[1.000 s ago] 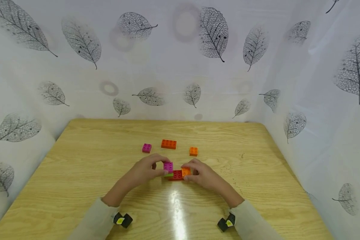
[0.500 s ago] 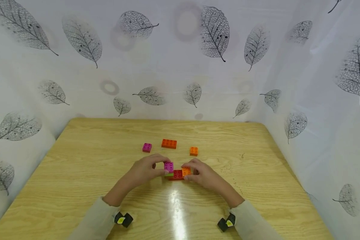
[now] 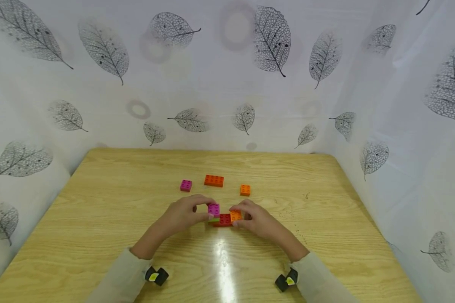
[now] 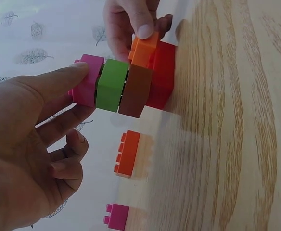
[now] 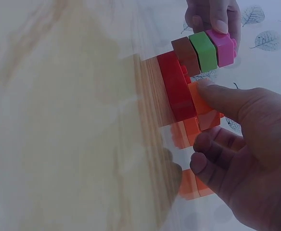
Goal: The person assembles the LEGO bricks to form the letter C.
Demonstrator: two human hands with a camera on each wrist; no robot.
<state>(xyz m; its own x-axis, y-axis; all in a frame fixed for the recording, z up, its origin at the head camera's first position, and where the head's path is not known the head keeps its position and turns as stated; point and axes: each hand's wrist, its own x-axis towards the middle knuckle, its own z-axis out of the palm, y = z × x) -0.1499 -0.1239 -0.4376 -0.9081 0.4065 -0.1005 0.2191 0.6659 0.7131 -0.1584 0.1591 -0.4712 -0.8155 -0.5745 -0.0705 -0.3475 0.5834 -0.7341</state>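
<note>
A long red toy brick (image 3: 224, 219) lies on the table with studs up. Over its left end stands a column of small bricks: brown (image 4: 136, 91), green (image 4: 112, 85) and pink (image 3: 213, 209) on top. My left hand (image 3: 185, 214) pinches the pink brick between thumb and fingers. On the red brick's right end sits a small orange brick (image 3: 236, 216). My right hand (image 3: 255, 219) holds that orange brick between thumb and fingers. Red studs show between the two hands. In the left wrist view, the lower fingers of my left hand curl away from the bricks.
Behind the hands lie a loose magenta brick (image 3: 186, 185), a long orange-red brick (image 3: 214, 180) and a second small orange brick (image 3: 245, 190). The wooden table (image 3: 136, 176) ends at a white leaf-print cloth (image 3: 212, 84) at the back and sides.
</note>
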